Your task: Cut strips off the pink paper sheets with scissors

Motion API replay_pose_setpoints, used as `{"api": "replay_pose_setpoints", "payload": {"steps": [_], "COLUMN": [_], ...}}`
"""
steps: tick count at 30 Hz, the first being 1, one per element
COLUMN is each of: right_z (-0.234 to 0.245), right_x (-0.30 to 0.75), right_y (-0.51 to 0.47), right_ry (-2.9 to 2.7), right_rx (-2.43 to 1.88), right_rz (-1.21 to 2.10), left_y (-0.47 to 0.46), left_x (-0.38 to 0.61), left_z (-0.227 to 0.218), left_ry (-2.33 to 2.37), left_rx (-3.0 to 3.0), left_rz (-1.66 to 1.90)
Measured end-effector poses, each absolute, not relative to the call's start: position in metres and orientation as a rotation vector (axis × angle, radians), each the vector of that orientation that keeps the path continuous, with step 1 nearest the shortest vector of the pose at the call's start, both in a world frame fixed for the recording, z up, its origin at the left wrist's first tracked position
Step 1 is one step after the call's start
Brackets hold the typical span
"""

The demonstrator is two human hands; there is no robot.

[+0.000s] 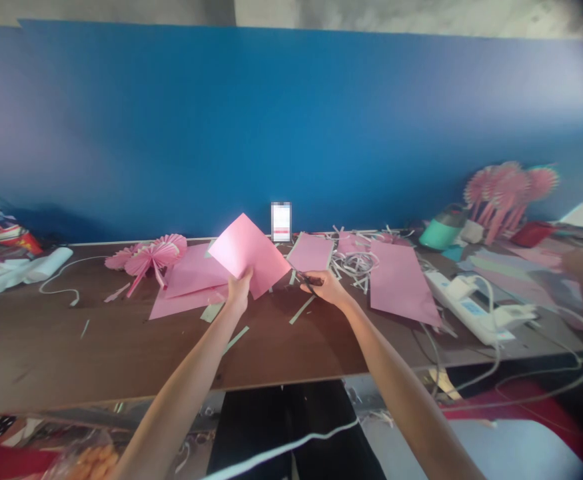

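My left hand [238, 288] pinches the lower edge of a pink paper sheet [248, 252] and holds it tilted above the brown table [96, 347]. My right hand [324, 285] is closed round dark scissors [305, 280], whose blades point toward the sheet's right edge. More pink sheets [191, 280] lie flat under and to the left of the held one. Thin paper strips [301, 309] lie on the table just below my hands.
Folded pink paper fans [148, 257] lie at the left, more stand at the far right [506, 190]. A large pink sheet [401, 280], a white power strip with cables [471, 303], a teal container [441, 230] and a blue back wall surround the work area.
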State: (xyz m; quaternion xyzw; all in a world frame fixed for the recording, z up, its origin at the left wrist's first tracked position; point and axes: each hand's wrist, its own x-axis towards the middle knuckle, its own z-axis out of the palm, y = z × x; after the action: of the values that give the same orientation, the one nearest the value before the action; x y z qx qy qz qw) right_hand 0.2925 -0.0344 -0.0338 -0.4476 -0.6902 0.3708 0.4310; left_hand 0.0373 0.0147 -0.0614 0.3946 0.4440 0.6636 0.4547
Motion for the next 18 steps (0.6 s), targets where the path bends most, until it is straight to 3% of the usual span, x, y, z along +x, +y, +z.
{"api": "replay_pose_setpoints", "payload": {"steps": [18], "right_z": [-0.0311], "right_x": [0.29], "right_y": [-0.0372], "right_ry": [-1.691], "right_rx": [-1.115], "right_rz": [0.981], "left_y": [0.015], "left_x": [0.0358], "left_z": [-0.0622], "left_ry": [1.127], "left_rx": [0.981], "left_rz": [1.602]}}
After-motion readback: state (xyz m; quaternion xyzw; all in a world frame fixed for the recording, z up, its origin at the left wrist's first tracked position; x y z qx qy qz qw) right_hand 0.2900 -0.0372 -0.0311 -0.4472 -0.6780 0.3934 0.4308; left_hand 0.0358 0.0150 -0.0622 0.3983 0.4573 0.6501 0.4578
